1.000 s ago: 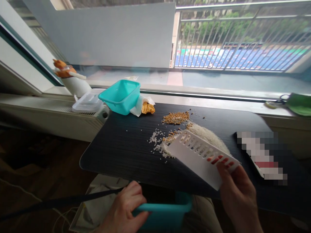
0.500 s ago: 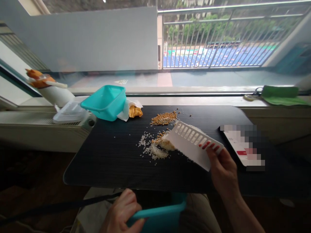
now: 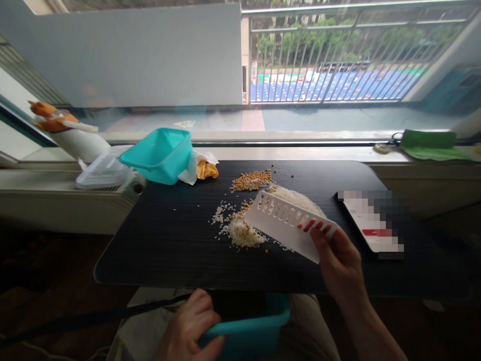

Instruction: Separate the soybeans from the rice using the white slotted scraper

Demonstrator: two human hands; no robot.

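My right hand is closed on one end of a white plastic board with a row of slots along its upper edge. The board tilts over the table, its far end beside a small heap of rice mixed with yellow beans. Behind it lies a broad pile of rice, partly hidden. A separate patch of yellow beans with some rice sits farther back. Below the table's near edge, my left hand grips the rim of a teal plastic bin; its inside is dark.
A teal basin and a crumpled orange-brown item on white paper stand at the back left of the black table. A phone-like device, partly blurred out, lies right. A green cloth rests on the sill.
The white board has moved left and turned slightly, uncovering more of the rice pile behind it. A single bean now shows in front of the heap. My left hand keeps its grip.
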